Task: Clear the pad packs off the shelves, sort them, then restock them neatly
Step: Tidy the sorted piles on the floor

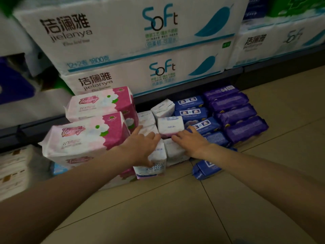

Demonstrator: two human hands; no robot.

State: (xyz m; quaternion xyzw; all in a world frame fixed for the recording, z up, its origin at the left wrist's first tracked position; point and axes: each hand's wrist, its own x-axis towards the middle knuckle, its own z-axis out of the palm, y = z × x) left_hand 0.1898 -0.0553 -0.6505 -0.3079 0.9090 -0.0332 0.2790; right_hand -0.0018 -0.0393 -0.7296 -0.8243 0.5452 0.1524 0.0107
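Beige floor tiles hold sorted pad packs below stacked tissue bales.

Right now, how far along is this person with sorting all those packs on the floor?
Sorting looks mostly done: pink packs, white packs, blue packs and purple packs sit grouped by colour on the floor. In hand: the left hand and right hand rest on the white packs, apparently squaring them up. One stray blue pack lies apart. Restocking the shelves is not yet begun.
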